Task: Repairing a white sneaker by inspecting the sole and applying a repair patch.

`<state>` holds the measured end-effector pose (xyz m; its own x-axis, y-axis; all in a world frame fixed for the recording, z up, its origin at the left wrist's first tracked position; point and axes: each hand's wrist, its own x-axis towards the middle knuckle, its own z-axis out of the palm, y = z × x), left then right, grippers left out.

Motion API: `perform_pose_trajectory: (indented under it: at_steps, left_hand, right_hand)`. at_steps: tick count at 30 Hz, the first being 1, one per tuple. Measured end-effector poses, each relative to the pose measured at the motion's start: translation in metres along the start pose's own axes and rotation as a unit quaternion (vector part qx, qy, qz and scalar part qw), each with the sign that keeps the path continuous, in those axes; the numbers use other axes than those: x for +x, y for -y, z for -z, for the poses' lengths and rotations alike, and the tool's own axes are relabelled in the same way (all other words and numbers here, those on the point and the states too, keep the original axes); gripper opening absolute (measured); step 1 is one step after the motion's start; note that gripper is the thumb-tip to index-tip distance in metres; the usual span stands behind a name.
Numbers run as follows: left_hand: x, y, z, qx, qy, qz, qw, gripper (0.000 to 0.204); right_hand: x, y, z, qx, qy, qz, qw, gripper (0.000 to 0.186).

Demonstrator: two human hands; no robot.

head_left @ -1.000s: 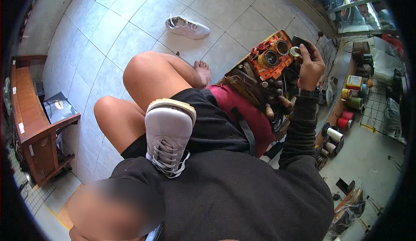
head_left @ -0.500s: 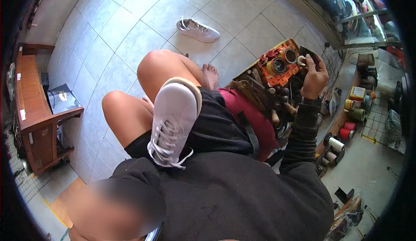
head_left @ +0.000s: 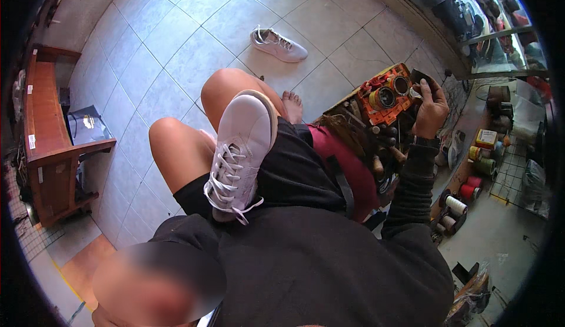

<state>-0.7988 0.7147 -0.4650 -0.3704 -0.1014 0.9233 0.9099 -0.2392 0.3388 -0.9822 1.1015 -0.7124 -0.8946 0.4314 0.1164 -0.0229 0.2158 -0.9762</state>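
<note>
Smooth wht shoe (head_left: 246,125) has turned, R hand (head_left: 432,110) pinching flat blk piece (head_left: 419,77).

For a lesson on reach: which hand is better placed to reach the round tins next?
Probably the right hand: it is beside the tins, though pinching a dark piece; the left isn't visible.
</note>
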Motion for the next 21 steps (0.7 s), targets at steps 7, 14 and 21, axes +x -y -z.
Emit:
perform_pose_trajectory:
  at_steps: [7,14,21]
  left_hand:
    - [-0.001,-0.006,-0.004,0.032,-0.015,0.004,0.999,0.012]
    - [0.0,-0.011,-0.007,0.029,-0.008,0.0,1.0,0.014]
    - [-0.004,-0.014,-0.01,0.017,-0.009,-0.013,1.0,0.015]
  right_hand:
    - [-0.004,0.003,-0.006,0.02,0.015,0.005,1.0,0.021]
    - [-0.015,0.011,-0.011,0.047,0.025,-0.005,0.999,0.02]
    - [-0.019,0.01,-0.008,0.041,0.027,0.002,0.999,0.02]
